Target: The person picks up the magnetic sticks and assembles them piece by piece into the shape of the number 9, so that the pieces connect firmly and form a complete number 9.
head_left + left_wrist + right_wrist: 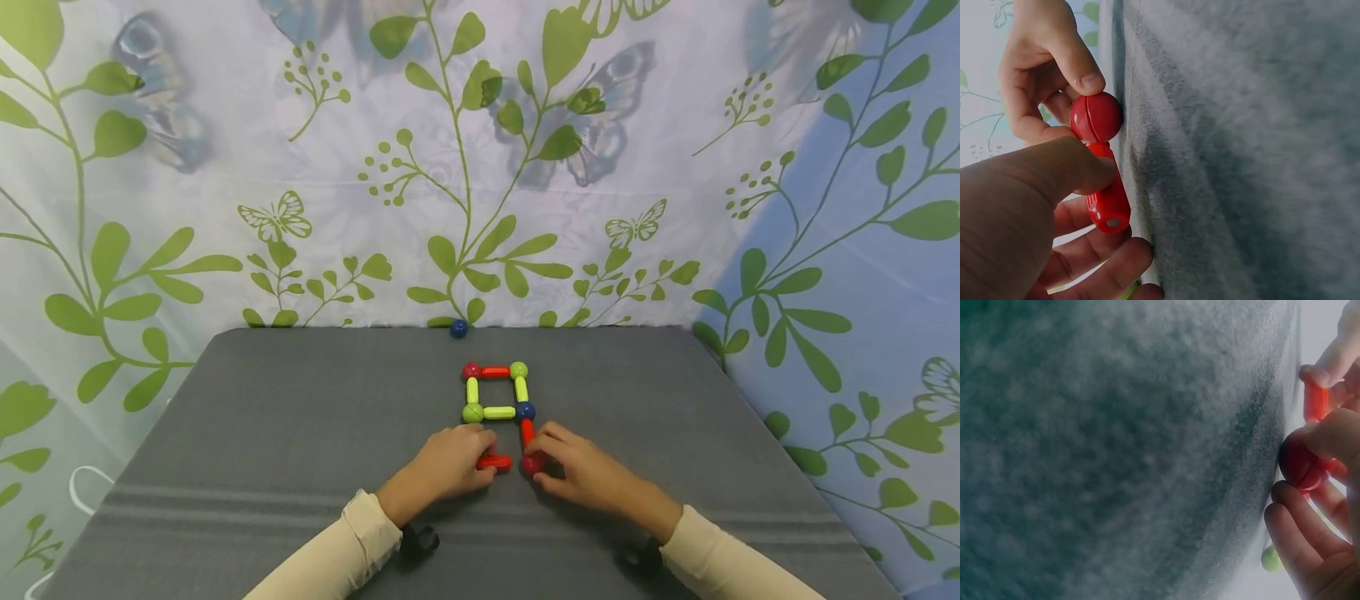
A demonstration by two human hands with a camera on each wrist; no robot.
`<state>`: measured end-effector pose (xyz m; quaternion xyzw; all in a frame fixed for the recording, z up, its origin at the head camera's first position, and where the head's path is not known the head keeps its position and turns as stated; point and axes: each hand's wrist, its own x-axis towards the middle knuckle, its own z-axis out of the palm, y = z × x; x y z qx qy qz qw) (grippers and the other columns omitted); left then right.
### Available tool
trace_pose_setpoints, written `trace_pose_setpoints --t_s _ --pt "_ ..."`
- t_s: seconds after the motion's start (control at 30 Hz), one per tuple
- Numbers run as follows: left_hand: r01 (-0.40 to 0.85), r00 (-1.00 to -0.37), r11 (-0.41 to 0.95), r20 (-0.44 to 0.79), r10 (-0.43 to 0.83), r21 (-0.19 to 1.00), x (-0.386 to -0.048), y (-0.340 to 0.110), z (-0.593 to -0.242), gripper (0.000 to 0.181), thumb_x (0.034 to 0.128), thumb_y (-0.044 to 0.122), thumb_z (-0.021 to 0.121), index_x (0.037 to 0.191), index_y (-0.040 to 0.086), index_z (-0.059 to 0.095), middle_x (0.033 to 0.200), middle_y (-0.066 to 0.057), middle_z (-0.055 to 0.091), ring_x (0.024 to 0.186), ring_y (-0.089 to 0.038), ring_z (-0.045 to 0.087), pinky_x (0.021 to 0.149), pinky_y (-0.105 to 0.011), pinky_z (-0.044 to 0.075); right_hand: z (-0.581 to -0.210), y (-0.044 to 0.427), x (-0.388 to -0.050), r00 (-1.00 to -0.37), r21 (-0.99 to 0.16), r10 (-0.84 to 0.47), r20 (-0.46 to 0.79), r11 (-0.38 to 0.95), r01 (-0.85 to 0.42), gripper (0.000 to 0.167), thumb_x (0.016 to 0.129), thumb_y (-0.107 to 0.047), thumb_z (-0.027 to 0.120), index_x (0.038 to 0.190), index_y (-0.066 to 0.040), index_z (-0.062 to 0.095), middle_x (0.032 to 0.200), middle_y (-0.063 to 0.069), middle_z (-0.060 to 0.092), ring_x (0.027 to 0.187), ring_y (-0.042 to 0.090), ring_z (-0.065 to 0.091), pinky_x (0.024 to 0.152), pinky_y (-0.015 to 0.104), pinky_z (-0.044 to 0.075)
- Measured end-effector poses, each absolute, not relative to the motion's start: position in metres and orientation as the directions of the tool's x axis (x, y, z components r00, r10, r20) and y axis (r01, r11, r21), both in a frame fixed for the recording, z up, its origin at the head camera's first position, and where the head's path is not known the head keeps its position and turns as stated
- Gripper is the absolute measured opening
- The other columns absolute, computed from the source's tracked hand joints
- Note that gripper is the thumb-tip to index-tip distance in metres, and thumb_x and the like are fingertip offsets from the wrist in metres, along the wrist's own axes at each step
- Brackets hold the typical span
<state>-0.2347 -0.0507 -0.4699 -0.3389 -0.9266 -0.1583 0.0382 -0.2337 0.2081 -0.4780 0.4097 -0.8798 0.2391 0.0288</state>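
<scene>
My left hand pinches a red magnetic rod between thumb and fingers, low over the table. To its right, my right hand grips a red ball with thumb and fingertips. In the head view a small gap shows between the held rod and that ball. Another red rod runs from the ball up to a blue ball. That blue ball is one corner of a flat square with green rods, a red top rod, green balls and a red corner ball.
A loose blue ball lies at the far edge of the grey cloth-covered table. Behind hangs a leaf-and-butterfly patterned curtain. A white cable loops beside the table's left edge.
</scene>
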Motion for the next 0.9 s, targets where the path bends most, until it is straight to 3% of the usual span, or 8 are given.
trace_pose_setpoints --t_s 0.9 --pt "0.662 -0.747 0.706 0.147 0.648 0.251 -0.24 -0.041 -0.473 0.017 0.085 0.025 0.079 0.097 0.02 0.068 0.084 0.008 0.054 0.065 -0.007 0.047 0.056 -0.026 0.042 -0.478 0.206 -0.234 -0.64 -0.406 -0.72 0.267 0.519 -0.753 0.032 0.087 -0.016 0.08 0.116 -0.018 0.066 0.108 -0.007 0.053 0.087 0.011 0.06 0.074 0.025 0.053"
